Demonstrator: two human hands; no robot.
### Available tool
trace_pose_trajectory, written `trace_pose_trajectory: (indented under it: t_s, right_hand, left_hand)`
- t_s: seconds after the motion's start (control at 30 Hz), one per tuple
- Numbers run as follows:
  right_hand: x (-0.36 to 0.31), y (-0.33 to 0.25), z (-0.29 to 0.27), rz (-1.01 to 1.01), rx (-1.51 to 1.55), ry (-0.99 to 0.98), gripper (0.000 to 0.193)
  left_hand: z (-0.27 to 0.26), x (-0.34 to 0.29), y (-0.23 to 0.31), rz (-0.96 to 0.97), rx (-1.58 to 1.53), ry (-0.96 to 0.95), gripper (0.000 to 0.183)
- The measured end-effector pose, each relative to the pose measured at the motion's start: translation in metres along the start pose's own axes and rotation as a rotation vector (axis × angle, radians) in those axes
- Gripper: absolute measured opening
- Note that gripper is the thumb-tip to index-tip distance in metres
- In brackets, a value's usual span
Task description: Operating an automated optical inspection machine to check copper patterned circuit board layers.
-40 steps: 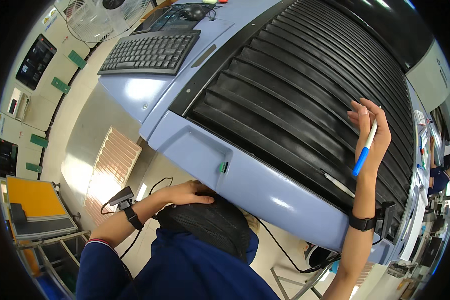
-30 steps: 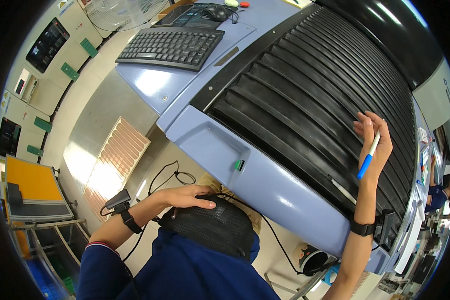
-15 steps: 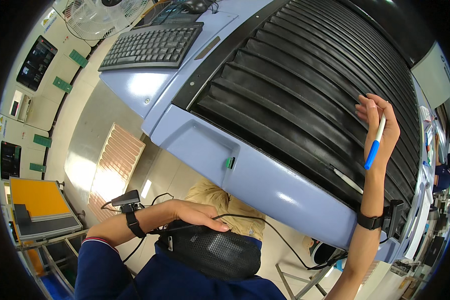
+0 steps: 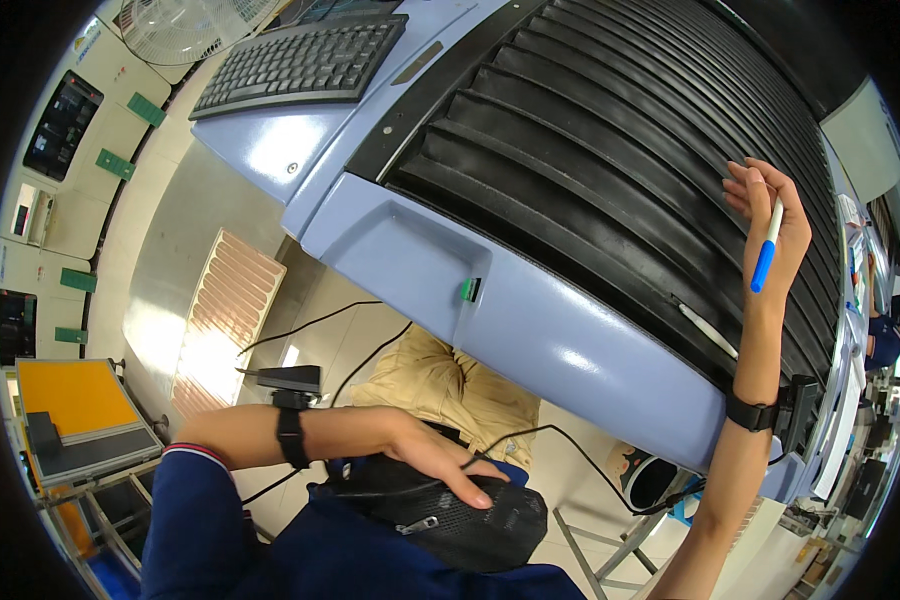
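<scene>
My right hand (image 4: 778, 222) is raised over the black pleated cover (image 4: 570, 170), with a white pen with a blue cap (image 4: 767, 250) held in it. The pen's blue end points back toward my wrist, and my fingertips curl away to the left. Low in front of my body, my left hand (image 4: 440, 458) grips the upper edge of a black mesh waist bag (image 4: 470, 525). Its thumb lies over the front of the bag, while most of its fingers are hidden. A second slim white pen (image 4: 708, 330) lies on the pleats beside my right forearm.
The blue-grey machine edge (image 4: 570, 345) runs between me and the cover, with a recessed tray (image 4: 400, 245) at its left. A keyboard (image 4: 300, 65) and a fan (image 4: 185, 25) are at the far left. A black cable (image 4: 570, 440) loops from my waist to my right wrist.
My left hand has shifted right and slightly down, and the waist bag has tilted with it. My right hand has moved slightly up and right, still holding the pen.
</scene>
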State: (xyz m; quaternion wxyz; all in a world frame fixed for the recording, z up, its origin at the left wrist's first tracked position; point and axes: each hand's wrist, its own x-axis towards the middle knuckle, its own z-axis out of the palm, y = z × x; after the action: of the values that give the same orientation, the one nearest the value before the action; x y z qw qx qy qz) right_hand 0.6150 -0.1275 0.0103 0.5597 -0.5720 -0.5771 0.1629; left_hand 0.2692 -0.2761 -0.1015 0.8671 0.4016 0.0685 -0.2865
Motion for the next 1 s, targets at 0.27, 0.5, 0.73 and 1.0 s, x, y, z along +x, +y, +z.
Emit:
trace_pose_trajectory:
  t_s: [0.27, 0.5, 0.73, 1.0]
  right_hand:
    - [-0.006, -0.006, 0.006, -0.028, -0.022, -0.065, 0.028]
    - [-0.004, -0.005, 0.004, 0.019, -0.06, -0.063, 0.027]
    - [-0.002, 0.002, 0.001, 0.037, -0.004, -0.072, 0.026]
    - [0.0, 0.002, 0.006, 0.037, 0.032, -0.099, 0.024]
  left_hand:
    - [-0.011, -0.055, -0.043, -0.166, -0.152, 0.145, 0.067]
    - [-0.011, -0.02, -0.044, -0.014, -0.51, 0.001, 0.053]
    - [0.005, -0.036, -0.082, -0.073, -0.744, 0.072, 0.053]
    - [0.034, -0.056, -0.055, -0.197, -0.541, 0.299, 0.066]
